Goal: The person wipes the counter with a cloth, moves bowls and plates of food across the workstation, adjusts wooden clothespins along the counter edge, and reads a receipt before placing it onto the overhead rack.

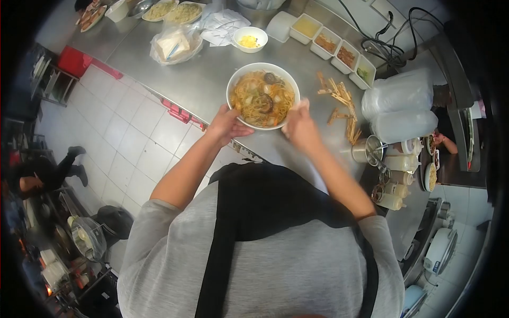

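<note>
A white bowl (231, 109) filled with noodles (260, 100), with dark mushroom-like pieces on top, is between my two hands over the steel counter's near edge. My left hand (228, 126) grips the bowl at its lower left side, fingers reaching under it. At the lower right rim is my right hand (300, 125), closed against the bowl and slightly blurred. Beyond the bowl stands a small white bowl (250, 40) with yellow pieces in it. To the right lies a loose pile of wooden clothespin-like sticks (342, 100).
The steel counter (212, 74) holds a plastic bag (175, 46), white containers of food (326, 42), stacked clear lids (403, 106) and squeeze bottles (395, 190). Other people's limbs show at far left (74, 164) and far right (448, 144). A tiled floor (127, 116) lies left.
</note>
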`<state>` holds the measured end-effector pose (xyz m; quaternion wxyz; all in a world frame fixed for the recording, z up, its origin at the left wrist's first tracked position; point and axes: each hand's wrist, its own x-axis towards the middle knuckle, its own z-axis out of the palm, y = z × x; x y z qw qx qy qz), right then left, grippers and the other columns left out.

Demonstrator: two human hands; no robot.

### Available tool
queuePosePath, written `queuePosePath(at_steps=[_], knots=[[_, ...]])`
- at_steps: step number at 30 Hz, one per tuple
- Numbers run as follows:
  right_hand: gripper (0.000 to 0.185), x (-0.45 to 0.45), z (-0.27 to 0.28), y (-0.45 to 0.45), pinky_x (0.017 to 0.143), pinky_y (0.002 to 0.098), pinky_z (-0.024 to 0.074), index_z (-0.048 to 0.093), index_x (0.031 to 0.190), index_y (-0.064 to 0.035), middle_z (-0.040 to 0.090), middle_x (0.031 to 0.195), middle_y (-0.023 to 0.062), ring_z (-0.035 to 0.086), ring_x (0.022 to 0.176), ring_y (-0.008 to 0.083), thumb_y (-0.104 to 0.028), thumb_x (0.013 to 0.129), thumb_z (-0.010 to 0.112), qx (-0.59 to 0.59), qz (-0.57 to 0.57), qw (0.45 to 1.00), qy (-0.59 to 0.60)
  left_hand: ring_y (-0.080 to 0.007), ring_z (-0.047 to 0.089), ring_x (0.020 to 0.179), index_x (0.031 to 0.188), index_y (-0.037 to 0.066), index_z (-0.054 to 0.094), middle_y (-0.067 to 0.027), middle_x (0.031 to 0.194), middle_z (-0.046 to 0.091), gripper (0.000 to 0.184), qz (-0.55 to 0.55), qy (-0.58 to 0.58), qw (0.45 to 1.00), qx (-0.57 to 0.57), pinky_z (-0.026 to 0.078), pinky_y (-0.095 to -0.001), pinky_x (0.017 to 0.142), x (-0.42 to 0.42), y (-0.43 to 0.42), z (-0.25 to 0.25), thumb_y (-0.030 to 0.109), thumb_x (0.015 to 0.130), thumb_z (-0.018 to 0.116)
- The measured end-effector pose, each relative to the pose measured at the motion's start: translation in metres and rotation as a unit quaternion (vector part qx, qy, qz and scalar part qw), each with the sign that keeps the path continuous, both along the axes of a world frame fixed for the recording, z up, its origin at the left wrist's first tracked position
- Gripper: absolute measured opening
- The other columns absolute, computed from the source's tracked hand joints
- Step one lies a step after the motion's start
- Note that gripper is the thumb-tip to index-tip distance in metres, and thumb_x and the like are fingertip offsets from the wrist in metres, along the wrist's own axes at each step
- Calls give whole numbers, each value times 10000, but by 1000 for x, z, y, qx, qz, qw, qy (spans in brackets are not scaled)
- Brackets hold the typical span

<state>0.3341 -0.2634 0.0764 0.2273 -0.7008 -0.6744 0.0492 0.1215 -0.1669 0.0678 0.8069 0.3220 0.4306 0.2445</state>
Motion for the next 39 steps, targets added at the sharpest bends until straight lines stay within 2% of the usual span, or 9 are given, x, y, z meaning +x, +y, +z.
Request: queuePosePath(at_steps=[2,8,15,19,22,27,30,33,39], knots=[[112,-22,-5,-22,740,426,494,595,895,-15,569,956,187,598,824,350,-54,793,570,40,38,996,69,-342,667,759,1243,52,258,-247,961,592,383,13,9,1000,-2,594,-398,656,3,-1,-2,161,915,424],[170,10,-15,2,762,330,479,626,951,-37,618,933,152,606,823,279,-43,818,521,30,-114,917,381,-329,667,767,1242,59,267,-237,947,612,427,-65,11,997,-38,573,-383,653,-4,-14,-2,289,938,460],[148,-10,-48,0,842,324,437,663,931,-57,593,979,107,561,920,234,-96,846,549,211,-108,929,285,-312,661,786,1217,56,236,-215,934,603,403,27,25,999,33,561,-407,704,17,-3,-13,255,938,448],[149,2,-39,0,806,316,458,668,923,-54,603,933,91,582,864,207,-103,840,554,138,-132,918,348,-339,655,788,1200,64,213,-220,1005,570,417,24,39,999,2,559,-430,707,27,-37,-9,259,935,470],[147,48,2,30,735,313,483,676,894,-52,615,857,61,600,765,179,-120,845,554,-54,-125,911,390,-350,652,782,1208,63,201,-223,1030,559,454,-28,52,998,-3,558,-436,712,20,-53,-1,276,933,494],[159,81,36,73,684,382,498,691,863,-103,633,866,108,631,779,275,-74,799,548,81,-68,990,89,-342,653,765,1224,84,171,-239,1031,564,445,-8,0,1000,-14,563,-421,694,20,-37,-1,250,941,472],[202,77,42,77,702,415,495,686,907,-129,625,902,138,613,810,329,-60,774,551,73,58,996,-6,-344,653,750,1248,98,146,-250,1013,565,452,-17,-8,999,-33,563,-418,669,21,-30,-2,196,930,452],[213,68,29,69,730,414,499,660,950,-107,625,929,137,616,826,328,-68,768,556,-11,76,992,-101,-357,651,769,1241,83,148,-271,1008,557,421,0,-28,998,-56,566,-430,679,24,-28,2,139,920,415],[201,18,9,3,725,440,503,602,987,-43,613,967,186,615,863,361,-70,790,575,-3,-30,999,-13,-406,622,908,1161,42,162,-329,1038,529,319,68,-68,993,-64,566,-424,746,34,-31,4,96,924,367]])
